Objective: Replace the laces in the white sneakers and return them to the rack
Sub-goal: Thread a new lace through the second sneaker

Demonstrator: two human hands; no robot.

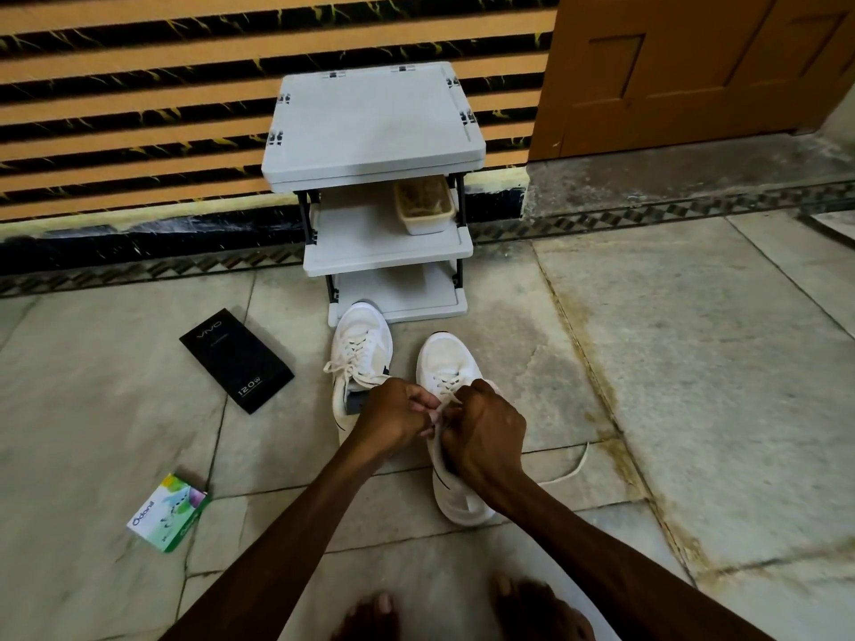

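Both sneakers are on the floor (694,316) at 6 o'clock of the rack (370,122). The left sneaker (361,335) is laced and bowed. The right sneaker (444,358) is the one in work.

Left grip (398,418) and right grip (486,437) are both clenched, meeting over the shoe's throat and pinching the lace (576,464). Which eyelet is hidden under the knuckles. One loose end trails on the floor at 3 o'clock of the shoe.

How I'd run this step:
- Lower rows look threaded, so probably top eyelets or the tie.
- Snug each crossing from toe upward before knotting.
- Pull in the trailing end and match both tails, or the bow comes out lopsided.
- Keep the lace flat, no twist.
- Pin the shoe down while pulling; it will slide on the stone.

Rack's lower shelves look free for both.
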